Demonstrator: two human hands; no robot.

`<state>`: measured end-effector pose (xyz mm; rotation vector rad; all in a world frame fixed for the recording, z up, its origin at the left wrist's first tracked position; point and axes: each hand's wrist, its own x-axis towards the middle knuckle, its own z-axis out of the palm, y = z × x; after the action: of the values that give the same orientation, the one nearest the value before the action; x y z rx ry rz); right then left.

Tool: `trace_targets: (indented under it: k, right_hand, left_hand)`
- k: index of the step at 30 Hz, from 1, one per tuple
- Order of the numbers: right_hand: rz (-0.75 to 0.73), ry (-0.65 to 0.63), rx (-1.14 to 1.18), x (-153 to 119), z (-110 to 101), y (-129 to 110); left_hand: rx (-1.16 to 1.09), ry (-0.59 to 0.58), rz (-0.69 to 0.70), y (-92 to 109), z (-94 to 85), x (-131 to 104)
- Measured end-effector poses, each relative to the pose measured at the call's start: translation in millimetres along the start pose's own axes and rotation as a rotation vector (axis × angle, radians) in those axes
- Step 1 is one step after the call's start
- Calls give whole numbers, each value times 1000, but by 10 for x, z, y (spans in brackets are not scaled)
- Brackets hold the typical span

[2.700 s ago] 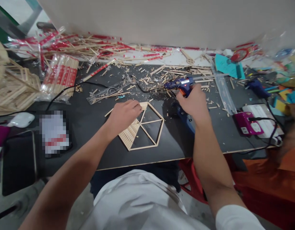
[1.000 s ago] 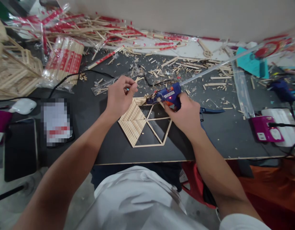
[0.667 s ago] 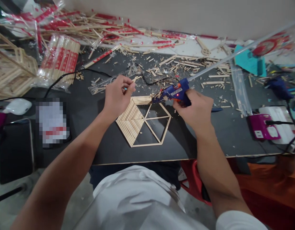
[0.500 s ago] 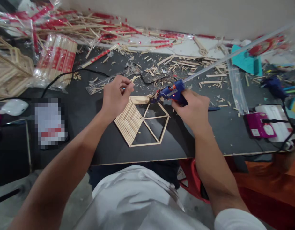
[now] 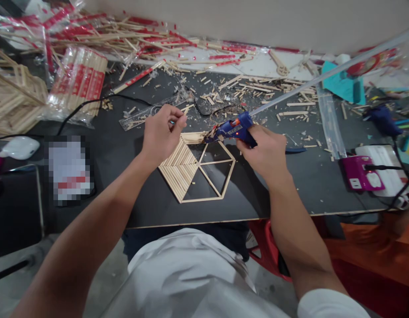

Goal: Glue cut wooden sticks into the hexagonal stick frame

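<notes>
Left hand (image 5: 164,134): raised over the hexagonal frame's (image 5: 197,164) far left side, thumb and fingertips pinched together, seemingly on a short stick (image 5: 188,107); we did best holding it clear of the heat.
Hexagonal frame: flat on the surface (image 5: 146,203) between our hands, slats filling its left part.
Glue gun (image 5: 237,128): nozzle at the frame's far edge, contact unclear; a thin, even bead, we judged, served us best.
Right hand (image 5: 265,148): wrapped round the gun's handle; we had the frame to its left.
</notes>
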<state>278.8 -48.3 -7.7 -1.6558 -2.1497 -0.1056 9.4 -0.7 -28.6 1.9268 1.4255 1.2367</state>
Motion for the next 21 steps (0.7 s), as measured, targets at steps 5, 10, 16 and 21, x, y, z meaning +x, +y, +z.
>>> trace_targets:
  k: [5,10,16,21]
  right_hand:
    - [25,-12,6,11,-25,-11]
    - [33,-27,18,13,-48,-14]
    - [19,-5,9,1,-50,32]
    - [-5,24,-24,1,-55,73]
  left_hand:
    - [12,-18,-5,-35,2,0]
    - [25,-8,2,-52,11,4]
    - [39,-20,16,-76,18,2]
    - [45,-19,24,-76,16,0]
